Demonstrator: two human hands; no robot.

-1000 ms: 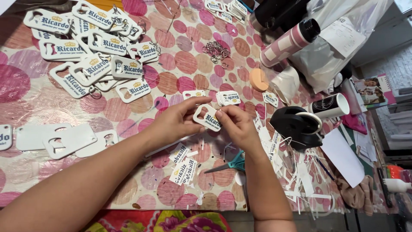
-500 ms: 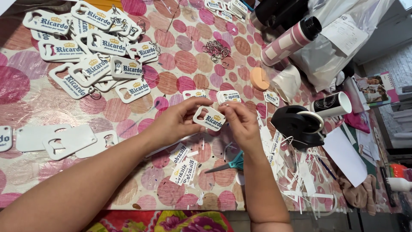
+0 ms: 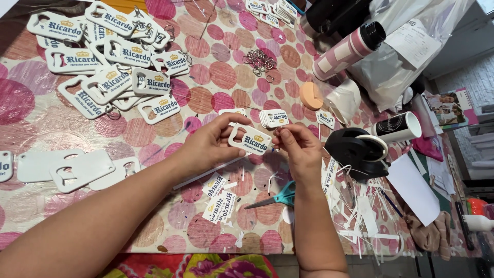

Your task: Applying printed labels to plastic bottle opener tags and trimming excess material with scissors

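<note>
My left hand (image 3: 208, 144) pinches the left end of a white bottle-opener tag (image 3: 250, 140) with blue lettering and a gold crown, held flat just above the table. My right hand (image 3: 298, 146) pinches the tag's right end with thumb and forefinger, where a small metal ring may be; it is too small to tell. Both hands hover over a tablecloth (image 3: 226, 77) of pink and orange circles. A small stack of printed stickers (image 3: 273, 118) lies just beyond my right hand.
Several finished tags (image 3: 110, 56) are heaped at the far left, blank white tags (image 3: 72, 167) at the near left. Metal rings (image 3: 260, 59) lie at the back. Teal scissors (image 3: 275, 198), sticker sheets (image 3: 218, 198), a black tape dispenser (image 3: 357, 152), paper scraps and a pink bottle (image 3: 347, 50) surround my hands.
Both hands have stayed in place on the tag. My right fingers have shifted slightly at the tag's right end, and the tag has tilted a little.
</note>
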